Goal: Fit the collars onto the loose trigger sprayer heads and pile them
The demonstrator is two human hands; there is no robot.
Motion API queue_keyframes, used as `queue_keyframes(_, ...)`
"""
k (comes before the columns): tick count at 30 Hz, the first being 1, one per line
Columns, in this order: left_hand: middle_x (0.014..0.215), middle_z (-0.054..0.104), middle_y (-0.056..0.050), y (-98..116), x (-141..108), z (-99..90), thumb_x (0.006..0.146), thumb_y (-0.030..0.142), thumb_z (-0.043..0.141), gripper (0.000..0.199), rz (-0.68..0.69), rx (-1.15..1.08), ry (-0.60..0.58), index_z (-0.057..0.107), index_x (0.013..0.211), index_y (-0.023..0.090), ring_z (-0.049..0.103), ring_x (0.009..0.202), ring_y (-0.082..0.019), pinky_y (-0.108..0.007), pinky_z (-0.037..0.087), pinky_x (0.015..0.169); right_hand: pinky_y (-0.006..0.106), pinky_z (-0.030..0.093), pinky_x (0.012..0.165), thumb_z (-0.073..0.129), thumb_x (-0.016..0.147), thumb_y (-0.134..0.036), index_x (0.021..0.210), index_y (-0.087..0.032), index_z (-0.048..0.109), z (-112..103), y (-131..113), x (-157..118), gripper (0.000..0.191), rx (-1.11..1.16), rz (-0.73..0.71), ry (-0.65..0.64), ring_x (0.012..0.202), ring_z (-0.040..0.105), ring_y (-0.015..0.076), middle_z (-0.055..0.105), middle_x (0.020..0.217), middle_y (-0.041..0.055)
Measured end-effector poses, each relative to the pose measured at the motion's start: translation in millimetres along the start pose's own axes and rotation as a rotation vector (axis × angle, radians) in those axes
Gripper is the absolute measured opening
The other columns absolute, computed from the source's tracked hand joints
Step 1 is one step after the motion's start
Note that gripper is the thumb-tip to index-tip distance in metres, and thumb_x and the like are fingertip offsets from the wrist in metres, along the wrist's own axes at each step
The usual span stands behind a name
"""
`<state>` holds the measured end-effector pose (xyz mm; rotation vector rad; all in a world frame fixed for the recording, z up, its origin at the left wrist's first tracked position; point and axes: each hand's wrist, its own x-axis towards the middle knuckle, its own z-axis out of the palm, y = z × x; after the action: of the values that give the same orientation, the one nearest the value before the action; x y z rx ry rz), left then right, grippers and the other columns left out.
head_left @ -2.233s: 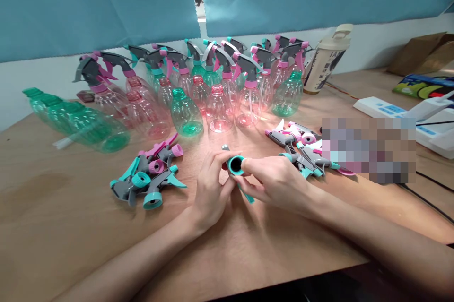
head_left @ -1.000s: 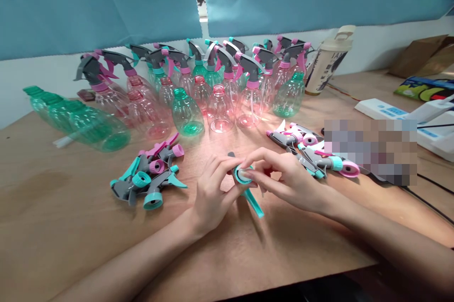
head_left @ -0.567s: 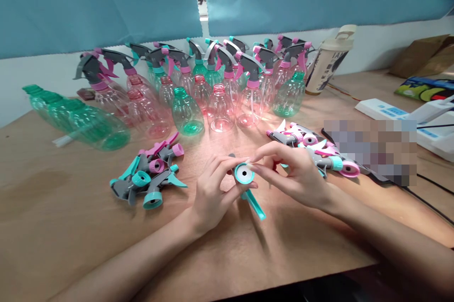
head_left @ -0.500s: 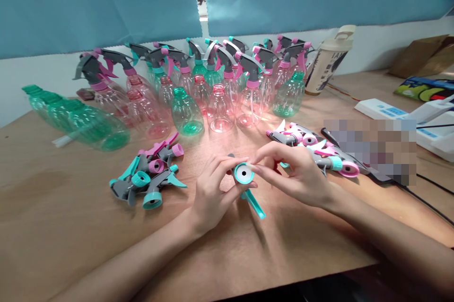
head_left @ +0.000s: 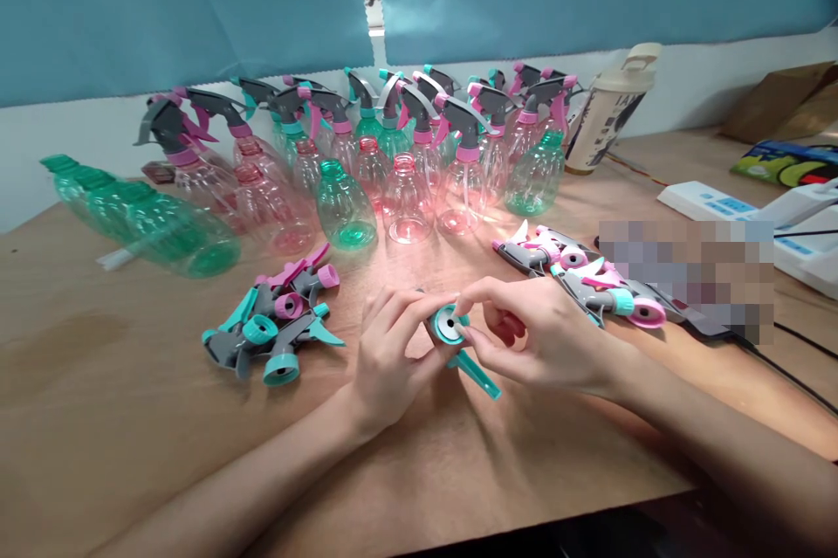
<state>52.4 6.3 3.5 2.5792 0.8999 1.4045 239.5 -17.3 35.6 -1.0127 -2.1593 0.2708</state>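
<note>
Clamped in my left hand (head_left: 391, 355), the spray head (head_left: 475, 372) faced me, presumably so my right hand (head_left: 543, 331), finger and thumb parted, could reach its white disc (head_left: 446, 327).

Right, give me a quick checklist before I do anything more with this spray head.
1. Left hand's grip on the spray head: ok, fingers around it.
2. Turquoise collar facing the camera: ok, its open end shows.
3. White disc inside the collar: ok. Seated flat: cannot tell.
4. Disc's centre hole uncovered: ok, it shows dark.
5. Right hand clear of the collar: not ok, fingertips are at its rim.
6. Left pile of spray heads apart from the left hand: ok.
</note>
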Motion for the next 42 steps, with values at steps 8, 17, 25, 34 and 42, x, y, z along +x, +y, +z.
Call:
queue_keyframes(8,0.081,0.064,-0.003,1,0,0.0,0.084,0.022,0.063,0.02,0.04,0.047,0.002,0.06,0.103,0.018,0.056,0.075,-0.018,-0.031,0.036,0.068,0.02,0.03,0.046,0.058,0.078,-0.021,0.092,-0.014,0.063,-5,-8,1,0.017,-0.101,0.021,-0.011,0.043,0.04,0.0055,0.048,0.052,-0.0081)
queue_keyframes(17,0.085,0.065,-0.004,4,0,-1.1,0.088,0.022,0.057,0.024,0.089,0.074,-0.022,0.059,0.112,0.021,0.055,0.075,-0.019,-0.032,0.034,0.067,0.021,0.03,0.045,0.058,0.078,-0.021,0.093,-0.017,0.064,-6,-9,1,0.017,-0.139,-0.01,0.022,0.041,0.043,0.0064,0.053,0.051,-0.0076)
queue_keyframes(25,0.084,0.062,-0.005,1,0,1.1,0.088,0.02,0.057,0.023,0.108,0.079,-0.022,0.058,0.111,0.016,0.055,0.076,-0.02,-0.032,0.035,0.067,0.022,0.03,0.046,0.061,0.077,-0.023,0.091,-0.017,0.067,-2,-8,0,0.016,-0.187,-0.019,0.068,0.043,0.045,0.0067,0.054,0.051,-0.0077)
queue_keyframes(34,0.083,0.064,-0.004,-4,1,-3.1,0.087,0.021,0.06,0.023,0.213,0.14,-0.025,0.058,0.11,0.019,0.055,0.076,-0.02,-0.033,0.034,0.068,0.027,0.025,0.046,0.052,0.084,-0.022,0.086,-0.016,0.066,-17,-16,2,0.015,-0.328,-0.056,-0.04,0.045,0.051,0.0101,0.054,0.051,-0.0048)
queue_keyframes(42,0.084,0.065,-0.007,-2,2,-5.2,0.091,0.031,0.056,0.032,0.248,0.15,-0.02,0.056,0.118,0.014,0.054,0.077,-0.02,-0.032,0.036,0.068,0.029,0.015,0.044,0.049,0.085,-0.013,0.071,-0.017,0.056,-32,-25,6,0.017,-0.537,-0.15,-0.18,0.042,0.044,0.0112,0.054,0.052,-0.0032)
